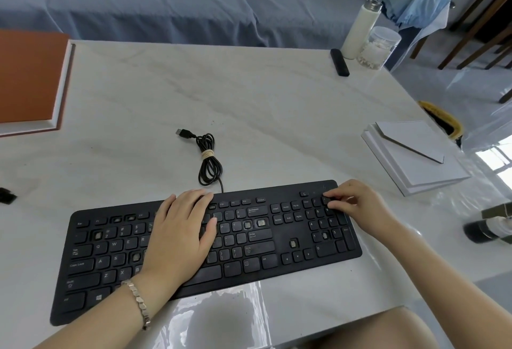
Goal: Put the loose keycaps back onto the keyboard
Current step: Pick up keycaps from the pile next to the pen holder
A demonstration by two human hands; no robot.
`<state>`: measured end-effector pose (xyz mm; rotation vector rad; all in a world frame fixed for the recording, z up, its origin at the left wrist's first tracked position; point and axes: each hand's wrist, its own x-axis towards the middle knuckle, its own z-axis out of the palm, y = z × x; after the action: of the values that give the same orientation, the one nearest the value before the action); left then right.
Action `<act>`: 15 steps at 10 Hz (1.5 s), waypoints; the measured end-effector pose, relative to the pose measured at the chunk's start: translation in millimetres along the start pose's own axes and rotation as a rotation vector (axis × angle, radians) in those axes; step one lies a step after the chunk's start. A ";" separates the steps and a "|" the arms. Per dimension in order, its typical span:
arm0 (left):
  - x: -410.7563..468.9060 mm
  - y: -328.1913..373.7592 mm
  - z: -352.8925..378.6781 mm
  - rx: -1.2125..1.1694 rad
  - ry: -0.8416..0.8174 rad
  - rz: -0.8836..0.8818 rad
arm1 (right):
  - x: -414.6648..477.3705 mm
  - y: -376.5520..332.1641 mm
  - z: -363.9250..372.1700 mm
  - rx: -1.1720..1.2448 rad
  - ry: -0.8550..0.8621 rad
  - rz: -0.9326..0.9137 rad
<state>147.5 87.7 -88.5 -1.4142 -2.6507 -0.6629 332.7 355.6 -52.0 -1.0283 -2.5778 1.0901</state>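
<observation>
Several empty sockets (pixel 261 222) remain on the keyboard (pixel 304 238). Right hand (pixel 360 204) pinches a black keycap (pixel 326 199) at the keyboard's far right corner. Left hand (pixel 180 227) lies flat mid-keyboard, fingers straight. Next, likely: align the cap, press down until seated.

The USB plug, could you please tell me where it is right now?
In the head view the USB plug lies on the table, just left of the coiled cable, beyond the keyboard.
</observation>
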 end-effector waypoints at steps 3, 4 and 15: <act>-0.2 -0.1 -0.9 0.003 -0.001 -0.001 | 2.5 -3.4 0.6 -0.129 0.011 -0.051; -0.1 -0.1 -1.0 0.002 -0.004 -0.001 | 2.6 -4.2 2.6 -0.144 0.025 -0.006; -1.8 -1.9 -0.2 -0.014 -0.056 -0.007 | -45.4 -5.9 40.2 -0.592 0.234 -0.061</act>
<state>146.9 85.3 -89.4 -1.4496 -2.6998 -0.6528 348.0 300.1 -71.8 -1.0892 -2.7582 0.1588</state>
